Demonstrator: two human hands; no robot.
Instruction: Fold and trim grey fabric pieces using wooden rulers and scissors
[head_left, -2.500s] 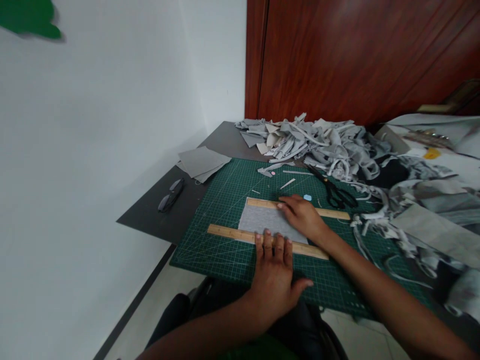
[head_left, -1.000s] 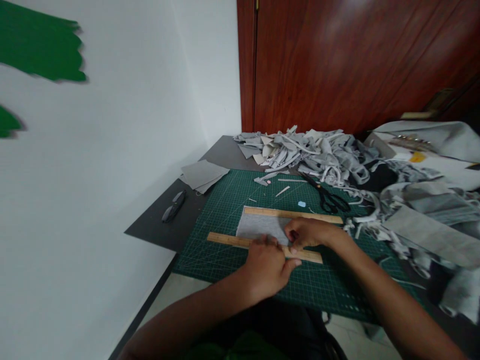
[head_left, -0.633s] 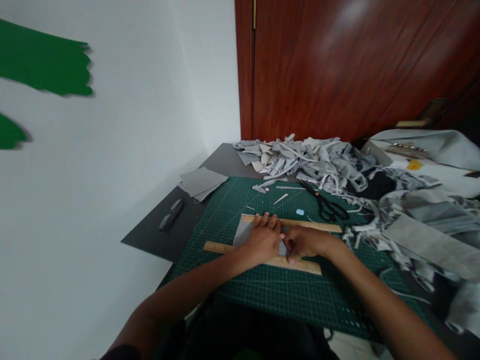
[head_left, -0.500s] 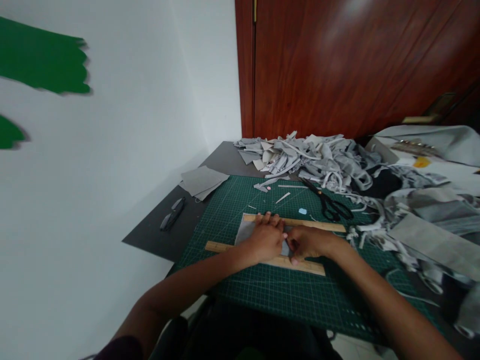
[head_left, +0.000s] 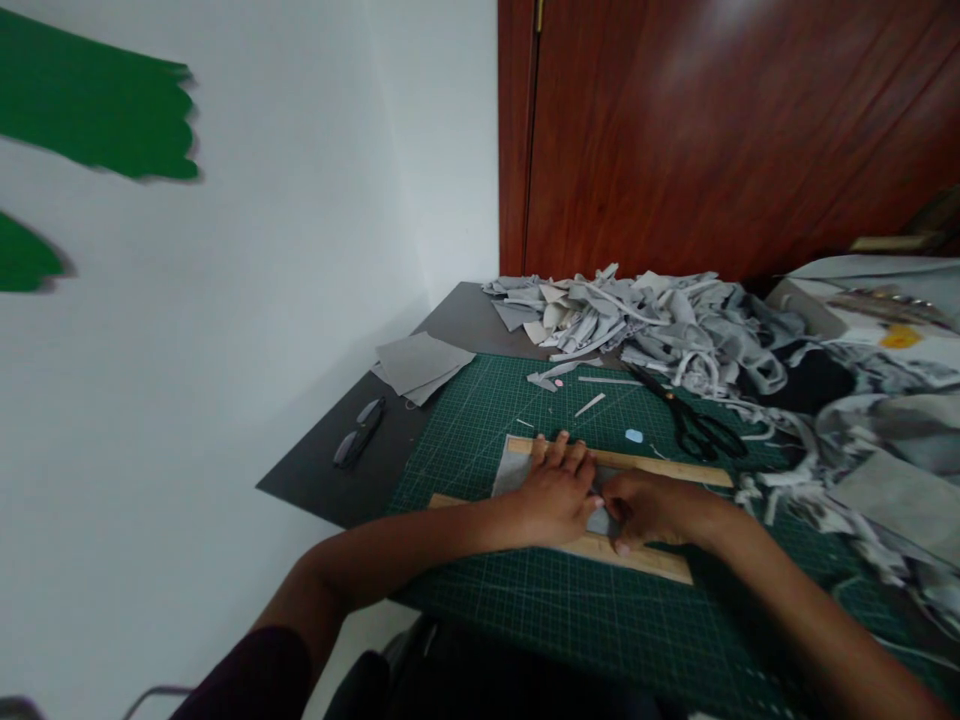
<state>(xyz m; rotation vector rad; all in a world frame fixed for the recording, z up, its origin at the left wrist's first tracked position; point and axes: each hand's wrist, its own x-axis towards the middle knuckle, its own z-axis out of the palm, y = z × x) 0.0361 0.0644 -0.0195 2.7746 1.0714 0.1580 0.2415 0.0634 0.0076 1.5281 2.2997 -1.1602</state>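
A small grey fabric piece (head_left: 513, 470) lies on the green cutting mat (head_left: 480, 415) between two wooden rulers. My left hand (head_left: 559, 488) rests flat on it, fingertips reaching the far ruler (head_left: 675, 468). My right hand (head_left: 651, 506) sits just right of it with fingers curled, pinching at the fabric's right edge, thumb on the near ruler (head_left: 654, 562). Most of the fabric is hidden under both hands.
Black scissors (head_left: 694, 425) and a blue chalk (head_left: 634, 436) lie on the mat beyond the rulers. A pile of grey fabric scraps (head_left: 637, 320) fills the back and right. Folded glasses (head_left: 360, 432) and grey sheets (head_left: 420, 362) lie on the dark table at left, beside the white wall.
My left hand moved from the near ruler up onto the fabric. My right hand came back from the far ruler to the fabric's right edge and curled. The view shifted.
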